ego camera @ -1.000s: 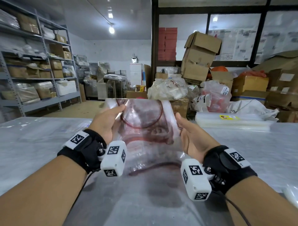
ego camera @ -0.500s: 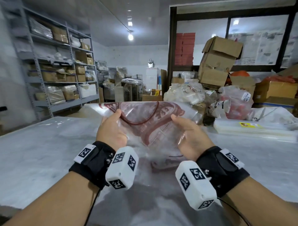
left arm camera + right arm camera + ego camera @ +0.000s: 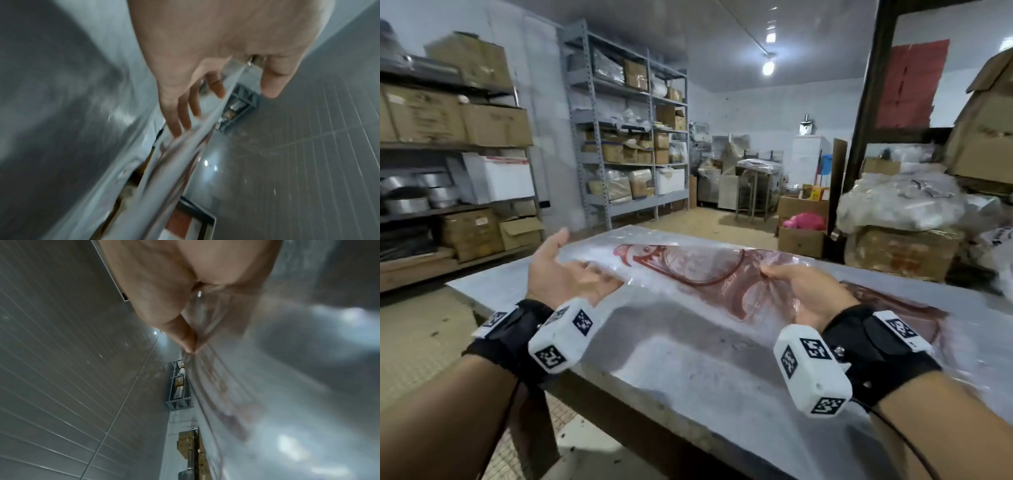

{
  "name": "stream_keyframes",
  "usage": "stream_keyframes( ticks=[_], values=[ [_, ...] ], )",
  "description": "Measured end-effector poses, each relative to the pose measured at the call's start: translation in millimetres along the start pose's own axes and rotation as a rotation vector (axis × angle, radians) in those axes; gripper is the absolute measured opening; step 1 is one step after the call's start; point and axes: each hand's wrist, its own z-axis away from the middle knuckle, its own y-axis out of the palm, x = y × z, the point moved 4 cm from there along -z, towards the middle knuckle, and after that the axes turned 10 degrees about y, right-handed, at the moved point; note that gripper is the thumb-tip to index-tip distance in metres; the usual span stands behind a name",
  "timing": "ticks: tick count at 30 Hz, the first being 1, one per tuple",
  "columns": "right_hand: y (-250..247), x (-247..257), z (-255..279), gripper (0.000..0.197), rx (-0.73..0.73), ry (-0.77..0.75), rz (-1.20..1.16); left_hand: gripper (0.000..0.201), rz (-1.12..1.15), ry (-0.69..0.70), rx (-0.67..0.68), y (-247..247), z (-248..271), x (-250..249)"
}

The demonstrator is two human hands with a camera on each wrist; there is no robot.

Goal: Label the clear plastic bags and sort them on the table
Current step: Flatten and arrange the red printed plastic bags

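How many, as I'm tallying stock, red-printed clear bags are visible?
2: the held bag between left hand and right hand; the flat bag on the table beside the right wrist. Others may be hidden.

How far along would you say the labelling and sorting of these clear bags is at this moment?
Early, it seems. One printed clear bag is in hand above the table: the right hand pinches its edge, the left hand supports it with straight fingers. Another printed bag lies flat beside the right wrist. No label shows on either, so labelling and most sorting remain.

No text or label is legible anywhere.
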Motion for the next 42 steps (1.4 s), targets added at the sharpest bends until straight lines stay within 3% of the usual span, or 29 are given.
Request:
stream_keyframes(
  ticks=[2,4,8,11,15,19,22,24,29,31,33,36,39,42],
  values=[
    [2,-12,-4,0.013,0.053,0.058,0.05,0.085,-0.093,-0.082,-0.025,-38,-5,-22],
    [1,-20,-4,0.014,0.089,0.114,0.089,0.092,-0.252,-0.161,-0.042,-65,-8,-38],
    [0,-24,0,0.013,0.086,0.173,0.214,0.06,-0.609,-0.354,-0.011,-74,-2,-43],
    [-3,-27,3,0.016,0.066,0.179,0.283,0.063,-0.741,-0.477,0.094,-70,2,-36],
    [-12,-29,1,0.052,0.02,0.144,0.264,0.07,-0.739,-0.458,0.023,-70,1,-34],
    [-11,-30,7,0.028,-0.042,0.068,0.226,0.067,-0.597,-0.531,0.007,-57,11,-32],
    [-4,-31,13,0.026,-0.028,0.023,0.229,0.084,-0.613,-0.655,0.077,-42,31,-25],
    [0,-29,17,0.025,-0.018,-0.007,0.224,0.088,-0.636,-0.632,0.108,-31,39,-23],
    [-7,-28,14,0.033,-0.095,-0.054,0.239,0.056,-0.708,-0.493,0.125,-19,43,-28],
    [-7,-28,17,0.027,-0.089,-0.026,0.206,0.06,-0.784,-0.39,0.12,-18,39,-32],
    [-7,-28,22,0.02,-0.041,0.021,0.179,0.066,-0.8,-0.297,0.078,-17,36,-34],
    [-10,-27,27,0.016,0.035,0.088,0.194,0.055,-0.865,-0.091,0.086,-12,31,-34],
    [-11,-26,27,0.021,0.093,0.063,0.137,0.051,-0.868,0.059,0.104,-1,33,-36],
    [-4,-25,25,0.012,0.126,-0.006,0.14,0.04,-0.919,0.138,0.132,6,30,-42]
  ],
)
